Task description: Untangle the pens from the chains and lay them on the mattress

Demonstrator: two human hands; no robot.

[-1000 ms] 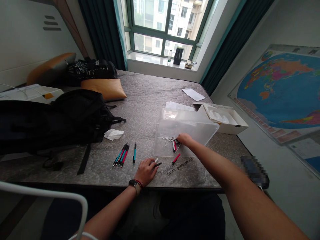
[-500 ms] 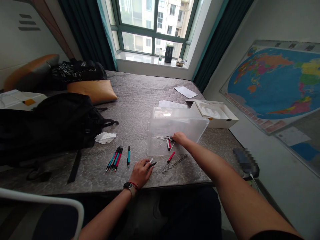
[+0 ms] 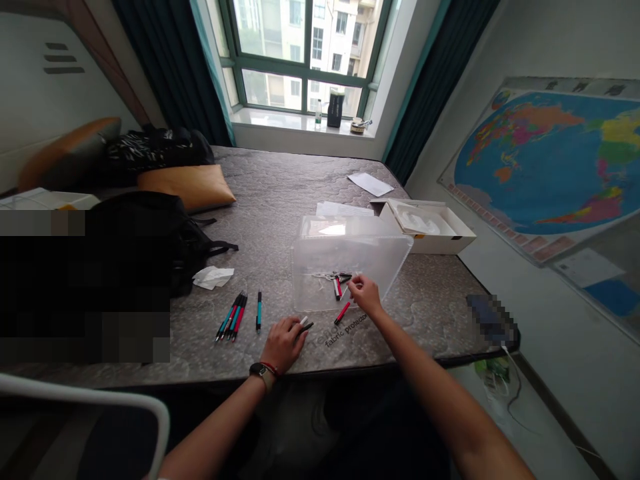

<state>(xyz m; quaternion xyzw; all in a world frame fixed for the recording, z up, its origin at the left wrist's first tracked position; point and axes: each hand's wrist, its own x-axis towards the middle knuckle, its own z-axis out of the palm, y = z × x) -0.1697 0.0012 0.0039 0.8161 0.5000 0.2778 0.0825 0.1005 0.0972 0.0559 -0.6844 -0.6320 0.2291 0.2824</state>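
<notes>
My left hand (image 3: 284, 345) rests on the grey mattress, its fingers closed around a white pen (image 3: 303, 321) and a black pen (image 3: 308, 327). My right hand (image 3: 365, 295) is at the mouth of a clear plastic box (image 3: 320, 247) lying on its side. Its fingers are pinched together, and I cannot make out what is between them. Inside the box lie a red pen (image 3: 339, 285), a white and black pen (image 3: 336, 291) and several thin pale pieces. Just outside it, below my right hand, lies a red and black pen (image 3: 343, 313).
Left of my left hand lie a teal pen (image 3: 259, 311) and a bundle of teal and red pens (image 3: 233, 316). Farther left are a crumpled tissue (image 3: 213, 277) and a black backpack (image 3: 135, 247). A white carton (image 3: 440, 240) stands behind the box, right; a blurred phone-like object (image 3: 490, 320) lies far right.
My right hand has drawn back toward me and a little right, from inside the box to its mouth. My left hand has stayed in place with the pens.
</notes>
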